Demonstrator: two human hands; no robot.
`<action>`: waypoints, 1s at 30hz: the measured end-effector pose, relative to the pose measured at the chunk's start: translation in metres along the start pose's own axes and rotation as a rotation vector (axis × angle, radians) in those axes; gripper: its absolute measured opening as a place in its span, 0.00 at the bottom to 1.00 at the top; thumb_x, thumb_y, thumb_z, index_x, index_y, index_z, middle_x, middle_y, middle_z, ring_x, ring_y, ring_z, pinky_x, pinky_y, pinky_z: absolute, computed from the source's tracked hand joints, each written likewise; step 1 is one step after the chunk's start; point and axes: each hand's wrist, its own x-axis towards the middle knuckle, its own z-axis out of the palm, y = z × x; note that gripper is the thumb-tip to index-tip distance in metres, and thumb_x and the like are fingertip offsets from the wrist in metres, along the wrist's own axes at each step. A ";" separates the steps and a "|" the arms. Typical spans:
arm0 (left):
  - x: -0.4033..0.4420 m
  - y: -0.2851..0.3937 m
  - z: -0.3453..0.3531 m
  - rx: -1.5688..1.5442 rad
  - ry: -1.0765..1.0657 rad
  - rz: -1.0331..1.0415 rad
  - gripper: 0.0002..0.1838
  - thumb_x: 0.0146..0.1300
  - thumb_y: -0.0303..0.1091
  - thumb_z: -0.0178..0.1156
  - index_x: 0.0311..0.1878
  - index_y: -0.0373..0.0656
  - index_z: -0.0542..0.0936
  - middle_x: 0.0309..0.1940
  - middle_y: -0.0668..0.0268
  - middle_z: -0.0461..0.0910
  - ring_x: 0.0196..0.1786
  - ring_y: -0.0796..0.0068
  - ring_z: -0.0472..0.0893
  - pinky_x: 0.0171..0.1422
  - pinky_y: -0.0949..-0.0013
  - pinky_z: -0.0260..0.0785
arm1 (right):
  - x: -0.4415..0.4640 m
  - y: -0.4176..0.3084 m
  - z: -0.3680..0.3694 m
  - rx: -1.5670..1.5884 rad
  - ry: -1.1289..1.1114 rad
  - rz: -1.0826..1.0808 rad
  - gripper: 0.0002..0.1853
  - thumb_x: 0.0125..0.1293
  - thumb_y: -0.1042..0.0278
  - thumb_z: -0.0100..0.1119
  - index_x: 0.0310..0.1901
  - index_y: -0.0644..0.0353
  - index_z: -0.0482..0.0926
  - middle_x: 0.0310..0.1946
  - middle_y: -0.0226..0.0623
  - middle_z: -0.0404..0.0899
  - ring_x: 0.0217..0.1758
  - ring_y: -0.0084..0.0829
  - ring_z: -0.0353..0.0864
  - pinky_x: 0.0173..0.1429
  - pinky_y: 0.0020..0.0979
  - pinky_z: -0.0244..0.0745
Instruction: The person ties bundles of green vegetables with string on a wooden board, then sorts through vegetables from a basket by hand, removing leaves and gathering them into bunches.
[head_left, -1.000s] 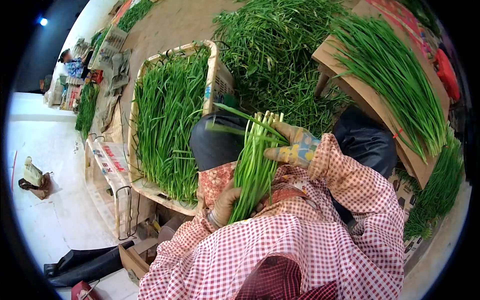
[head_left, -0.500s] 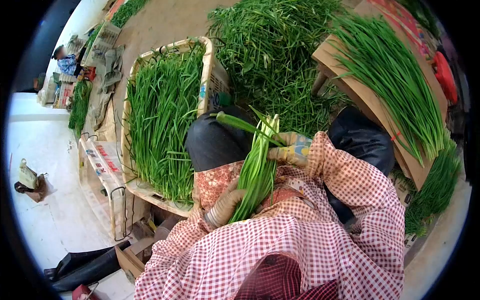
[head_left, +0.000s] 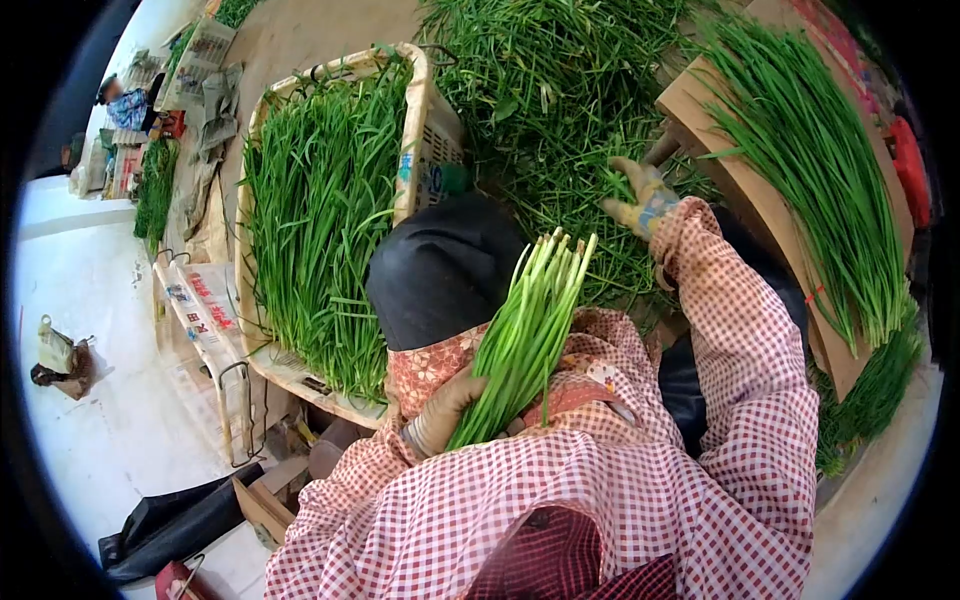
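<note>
My gloved left hand [head_left: 446, 412] is closed around the lower part of a bunch of garlic chives [head_left: 528, 335]. The bunch lies tilted across my lap, its pale stem ends pointing up and away from me. Out over the heap of loose green leaves [head_left: 560, 110] reaches my right hand [head_left: 642, 198], also gloved, with its fingers spread apart. I can see nothing held in it, and leaves show just beyond its fingertips.
To my left stands a white plastic crate [head_left: 420, 110] packed with upright chives [head_left: 320, 230]. A cardboard sheet [head_left: 735, 165] on my right bears a long bunch of chives [head_left: 815, 170]. A white crate [head_left: 205, 330] sits further left. Another person [head_left: 128, 108] is far off at upper left.
My right hand has left the bunch and moved up and away over the heap, its fingers opening. The stray leaf sticking out of the bunch is gone from it. My left hand keeps its hold.
</note>
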 end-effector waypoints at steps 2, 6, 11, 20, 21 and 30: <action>0.000 -0.001 -0.002 -0.035 -0.041 -0.012 0.27 0.62 0.40 0.54 0.63 0.37 0.68 0.49 0.56 0.79 0.38 0.67 0.83 0.42 0.66 0.81 | -0.005 -0.018 -0.012 0.343 0.044 -0.239 0.17 0.59 0.58 0.63 0.46 0.59 0.81 0.65 0.51 0.62 0.65 0.47 0.68 0.64 0.45 0.67; 0.002 -0.009 -0.018 -0.142 -0.119 -0.024 0.26 0.63 0.42 0.54 0.61 0.34 0.71 0.49 0.54 0.80 0.41 0.63 0.84 0.45 0.64 0.81 | -0.061 -0.082 -0.049 0.514 -0.279 -0.536 0.13 0.56 0.60 0.63 0.39 0.58 0.84 0.65 0.52 0.62 0.68 0.47 0.63 0.69 0.45 0.59; 0.004 -0.021 -0.028 -0.258 -0.223 0.023 0.24 0.64 0.42 0.53 0.56 0.32 0.74 0.48 0.51 0.80 0.46 0.62 0.82 0.50 0.60 0.79 | -0.077 -0.083 -0.011 0.327 -0.288 -0.359 0.18 0.53 0.56 0.65 0.42 0.58 0.84 0.66 0.52 0.60 0.69 0.49 0.62 0.69 0.47 0.58; -0.006 -0.018 -0.016 -0.150 -0.094 0.046 0.25 0.59 0.39 0.56 0.58 0.35 0.73 0.48 0.55 0.80 0.45 0.65 0.82 0.52 0.62 0.78 | -0.093 -0.072 0.026 0.599 0.042 -0.541 0.41 0.48 0.47 0.73 0.63 0.54 0.68 0.64 0.48 0.60 0.68 0.48 0.62 0.69 0.44 0.58; -0.005 -0.019 -0.018 -0.153 -0.098 0.063 0.24 0.60 0.39 0.56 0.57 0.35 0.74 0.47 0.55 0.81 0.44 0.65 0.83 0.52 0.63 0.78 | -0.093 -0.071 0.020 0.506 0.036 -0.596 0.46 0.47 0.44 0.73 0.65 0.56 0.64 0.63 0.49 0.60 0.68 0.48 0.62 0.69 0.44 0.58; 0.008 -0.027 -0.047 -0.341 -0.345 0.045 0.21 0.65 0.39 0.52 0.54 0.34 0.77 0.47 0.53 0.82 0.45 0.62 0.83 0.52 0.61 0.78 | -0.099 -0.086 -0.020 0.232 -0.024 -0.481 0.44 0.44 0.48 0.72 0.62 0.61 0.68 0.63 0.52 0.62 0.65 0.52 0.65 0.67 0.42 0.65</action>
